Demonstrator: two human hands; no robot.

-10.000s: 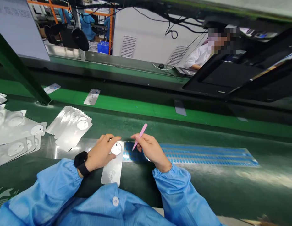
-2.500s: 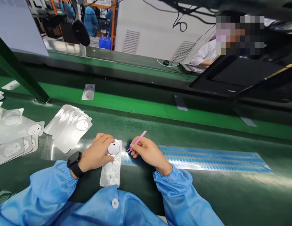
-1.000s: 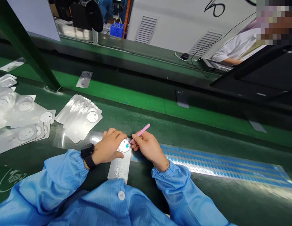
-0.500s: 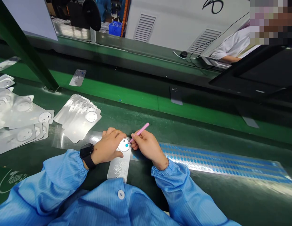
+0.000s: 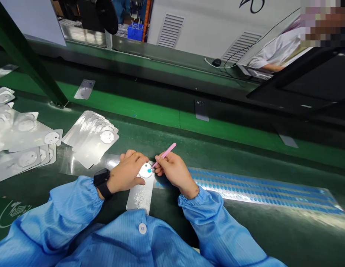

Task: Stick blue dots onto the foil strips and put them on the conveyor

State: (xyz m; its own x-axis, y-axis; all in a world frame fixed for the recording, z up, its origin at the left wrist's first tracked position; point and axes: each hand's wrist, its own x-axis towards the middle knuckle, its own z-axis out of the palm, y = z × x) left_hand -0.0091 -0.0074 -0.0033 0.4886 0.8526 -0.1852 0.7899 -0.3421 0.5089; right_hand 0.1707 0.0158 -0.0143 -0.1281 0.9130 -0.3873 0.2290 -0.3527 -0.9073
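Note:
My left hand (image 5: 126,171) rests on a narrow silver metal plate (image 5: 140,196) and holds it against the belt, with its fingers beside a white round pad (image 5: 144,171). My right hand (image 5: 175,171) grips pink tweezers (image 5: 164,155), whose tip touches a small blue round sticker (image 5: 149,170) on that pad. The tweezers' tip is partly hidden between my hands. To the right of my right hand lies a long backing sheet of blue round stickers (image 5: 258,189), in several rows. Its left end passes under my hands.
A fanned stack of silver plates (image 5: 91,139) lies left of my hands, with a looser pile (image 5: 22,137) further left. Single plates (image 5: 84,89) lie on the green belt beyond. A dark green post (image 5: 27,55) rises at the left, and a co-worker's white sleeve (image 5: 275,50) shows at upper right.
The blue sticker now sits on the white pad, and the tweezers' tip has moved from the sticker sheet to it. My hands are closer together, and the view has turned slightly.

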